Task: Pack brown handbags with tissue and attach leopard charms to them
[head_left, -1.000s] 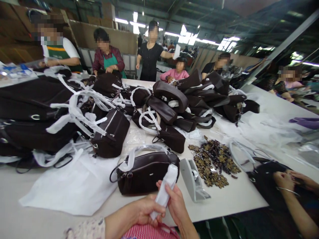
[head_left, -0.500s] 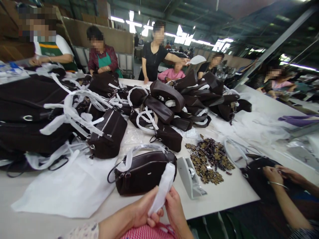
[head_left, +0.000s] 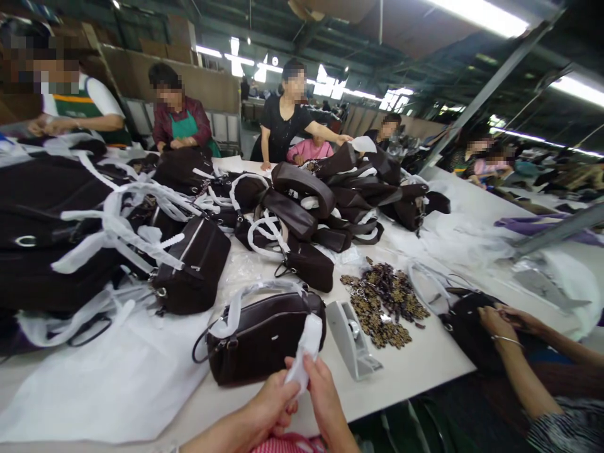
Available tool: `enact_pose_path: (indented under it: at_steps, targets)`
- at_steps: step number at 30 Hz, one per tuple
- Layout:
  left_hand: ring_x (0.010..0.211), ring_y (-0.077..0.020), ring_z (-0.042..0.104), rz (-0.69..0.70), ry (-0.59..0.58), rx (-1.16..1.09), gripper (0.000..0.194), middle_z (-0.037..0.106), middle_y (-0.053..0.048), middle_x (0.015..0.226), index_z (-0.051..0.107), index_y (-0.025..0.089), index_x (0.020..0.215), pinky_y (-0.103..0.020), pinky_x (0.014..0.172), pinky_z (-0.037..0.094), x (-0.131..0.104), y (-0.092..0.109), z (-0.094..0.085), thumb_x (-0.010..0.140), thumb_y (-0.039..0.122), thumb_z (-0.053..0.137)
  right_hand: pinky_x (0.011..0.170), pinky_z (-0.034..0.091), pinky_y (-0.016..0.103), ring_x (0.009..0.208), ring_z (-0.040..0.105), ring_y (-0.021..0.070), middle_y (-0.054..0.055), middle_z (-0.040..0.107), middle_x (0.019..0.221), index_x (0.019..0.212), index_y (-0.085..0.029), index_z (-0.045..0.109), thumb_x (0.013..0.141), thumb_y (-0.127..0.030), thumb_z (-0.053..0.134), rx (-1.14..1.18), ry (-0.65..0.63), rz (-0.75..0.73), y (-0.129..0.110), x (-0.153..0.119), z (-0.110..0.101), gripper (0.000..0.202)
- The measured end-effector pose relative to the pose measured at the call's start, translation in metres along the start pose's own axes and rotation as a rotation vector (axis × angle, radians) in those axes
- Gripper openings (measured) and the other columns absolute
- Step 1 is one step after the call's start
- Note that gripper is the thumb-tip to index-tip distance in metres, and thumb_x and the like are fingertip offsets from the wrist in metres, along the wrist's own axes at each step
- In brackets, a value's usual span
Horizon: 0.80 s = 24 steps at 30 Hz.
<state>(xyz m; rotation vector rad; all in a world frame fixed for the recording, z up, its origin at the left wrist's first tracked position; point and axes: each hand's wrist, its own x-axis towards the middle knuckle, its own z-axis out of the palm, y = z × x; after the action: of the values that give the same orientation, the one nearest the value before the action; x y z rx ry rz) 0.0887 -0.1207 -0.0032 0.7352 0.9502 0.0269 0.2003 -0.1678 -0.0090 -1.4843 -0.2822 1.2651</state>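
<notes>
Both my hands are closed on a strip of white wrapping (head_left: 310, 340), soft and folded lengthwise, which points up and away from me. My left hand (head_left: 272, 399) grips its lower end, and my right hand (head_left: 323, 390) pinches it from the other side. Whether a strap lies inside the wrapping is hidden. Just behind the strip a dark brown handbag (head_left: 250, 346) stands upright on the table, its handle wrapped in white. To the right of my hands is a grey tape dispenser (head_left: 348, 336), beside a heap of brown and gold flower-shaped charms (head_left: 384, 308).
Dark handbags (head_left: 302, 214) with white-wrapped handles are piled across the table. A white sheet (head_left: 104, 384) lies at left. At right, a co-worker's hands (head_left: 500, 321) handle a dark bag (head_left: 472, 324). Several people stand or sit along the far side, one person (head_left: 283, 119) reaching over the pile.
My view has shifted, so the table scene sits further left. My hands have drawn closer together around the strip. Across the table, the reaching person's arm has lowered a white piece onto the pile.
</notes>
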Motion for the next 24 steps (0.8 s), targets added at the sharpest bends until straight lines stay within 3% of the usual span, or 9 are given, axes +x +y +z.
enact_pose_path:
  at_steps: [5, 10, 12, 14, 16, 18, 20, 22, 24]
  targets:
    - [0.044, -0.0126, 0.052, 0.087, -0.166, -0.009, 0.041, 0.059, 0.001, 0.053, 0.055, 0.016, 0.090, -0.021, 0.044, 0.036, 0.003, 0.003, -0.008, 0.059, 0.041, 0.068, 0.062, 0.051, 0.032, 0.063, 0.066, 0.0228, 0.011, 0.074, 0.077, 0.093, -0.014, 0.059, 0.066, -0.075, 0.059, -0.086, 0.094, -0.059, 0.004, 0.004, 0.006, 0.067]
    - [0.047, -0.0117, 0.051, 0.084, -0.077, 0.062, 0.017, 0.058, 0.000, 0.053, 0.059, 0.013, 0.066, -0.023, 0.049, 0.039, 0.011, 0.007, -0.006, 0.054, 0.024, 0.067, 0.058, 0.051, 0.031, 0.059, 0.064, 0.0216, 0.008, 0.071, 0.068, 0.087, -0.015, 0.058, 0.063, -0.082, 0.053, -0.139, 0.169, -0.117, 0.013, 0.009, 0.012, 0.071]
    - [0.046, -0.0118, 0.050, 0.070, -0.104, -0.006, 0.018, 0.058, 0.000, 0.055, 0.059, 0.014, 0.070, -0.024, 0.047, 0.039, 0.013, 0.004, -0.004, 0.058, 0.025, 0.066, 0.059, 0.050, 0.030, 0.061, 0.065, 0.0210, 0.007, 0.071, 0.070, 0.090, -0.016, 0.059, 0.067, -0.079, 0.052, -0.159, 0.087, -0.100, 0.010, 0.010, 0.004, 0.068]
    - [0.045, -0.0104, 0.048, 0.043, -0.127, -0.052, 0.022, 0.058, 0.000, 0.057, 0.059, 0.014, 0.076, -0.022, 0.043, 0.036, 0.014, 0.001, -0.004, 0.059, 0.026, 0.067, 0.061, 0.050, 0.030, 0.065, 0.067, 0.0212, 0.007, 0.071, 0.074, 0.091, -0.016, 0.061, 0.074, -0.073, 0.050, -0.278, -0.057, -0.037, -0.001, 0.012, -0.018, 0.061]
    - [0.043, -0.0085, 0.044, 0.025, -0.139, -0.079, 0.027, 0.055, 0.002, 0.056, 0.058, 0.014, 0.075, -0.020, 0.040, 0.031, 0.014, -0.003, -0.006, 0.057, 0.029, 0.071, 0.063, 0.049, 0.031, 0.068, 0.067, 0.0222, 0.008, 0.072, 0.078, 0.088, -0.017, 0.065, 0.080, -0.067, 0.043, -0.524, -0.045, -0.031, -0.020, 0.015, -0.055, 0.055]
    - [0.043, -0.0074, 0.041, 0.030, -0.161, -0.132, 0.032, 0.054, 0.002, 0.057, 0.055, 0.015, 0.074, -0.020, 0.039, 0.030, 0.014, -0.006, -0.007, 0.055, 0.033, 0.074, 0.068, 0.048, 0.033, 0.075, 0.066, 0.0236, 0.008, 0.071, 0.082, 0.087, -0.020, 0.064, 0.084, -0.061, 0.035, -0.778, 0.242, -0.171, -0.042, 0.024, -0.098, 0.051]
    - [0.043, -0.0068, 0.040, 0.036, -0.167, -0.164, 0.036, 0.055, 0.002, 0.059, 0.052, 0.016, 0.075, -0.019, 0.039, 0.030, 0.015, -0.008, -0.008, 0.054, 0.035, 0.075, 0.079, 0.043, 0.036, 0.088, 0.062, 0.0266, 0.010, 0.070, 0.088, 0.085, -0.022, 0.063, 0.085, -0.053, 0.036, -0.886, 0.392, -0.221, -0.062, 0.038, -0.139, 0.041]
    - [0.044, -0.0069, 0.041, 0.029, -0.157, -0.163, 0.038, 0.058, 0.001, 0.063, 0.051, 0.017, 0.081, -0.019, 0.039, 0.029, 0.014, -0.008, -0.008, 0.055, 0.033, 0.075, 0.080, 0.040, 0.035, 0.091, 0.061, 0.0270, 0.009, 0.069, 0.083, 0.073, -0.023, 0.061, 0.085, -0.045, 0.043, -0.970, 0.444, -0.217, -0.074, 0.055, -0.167, 0.030]
    - [0.045, -0.0078, 0.043, 0.017, -0.150, -0.145, 0.042, 0.060, 0.001, 0.066, 0.049, 0.018, 0.089, -0.018, 0.039, 0.027, 0.013, -0.006, -0.007, 0.056, 0.030, 0.073, 0.076, 0.040, 0.034, 0.084, 0.062, 0.0248, 0.007, 0.067, 0.070, 0.060, -0.023, 0.058, 0.084, -0.039, 0.050, -1.039, 0.439, -0.190, -0.078, 0.073, -0.182, 0.030]
